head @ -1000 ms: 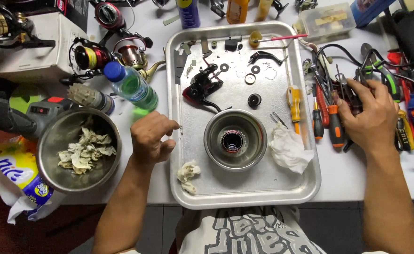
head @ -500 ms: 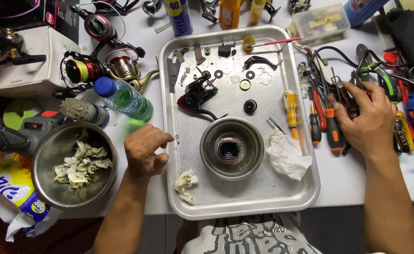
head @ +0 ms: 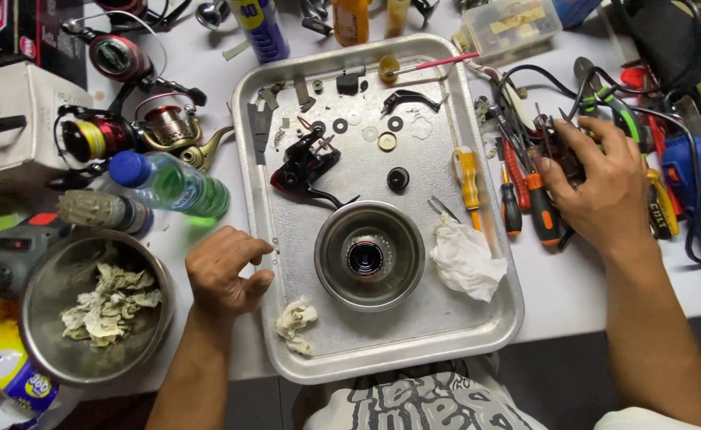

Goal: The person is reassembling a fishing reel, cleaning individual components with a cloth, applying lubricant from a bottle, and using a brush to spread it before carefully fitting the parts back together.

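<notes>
On the right side of the white table (head: pixel 573 287), just past the rim of the metal tray (head: pixel 478 334), the right hand (head: pixel 601 187) lies spread over a heap of hand tools (head: pixel 553 151), fingers curled down among the screwdrivers and pliers; what exactly it grips, if anything, cannot be told, since the palm hides it. An orange-handled screwdriver (head: pixel 543 209) and a red one (head: pixel 513 177) lie just beside its thumb, and a blue power tool (head: pixel 700 199) sits to its far side.

The left hand (head: pixel 224 275) rests at the tray's left edge, fingers loosely bent with the tips drawn toward the thumb at the rim (whether something tiny is pinched there is too small to see).

Inside the tray a small steel bowl (head: pixel 370 255) with a dark round part at its bottom stands in the middle, a crumpled white tissue (head: pixel 466 259) touching its right side and a dirty wad of paper (head: pixel 296 325) near the lower left corner. Above the bowl lie a black reel body (head: pixel 306 163), scattered washers, and a yellow-handled screwdriver (head: pixel 465 177).

Left of the tray stand a larger steel bowl (head: pixel 44 350) filled with used paper scraps, a green plastic bottle (head: pixel 171 185) on its side, and two fishing reels (head: pixel 127 119).
</notes>
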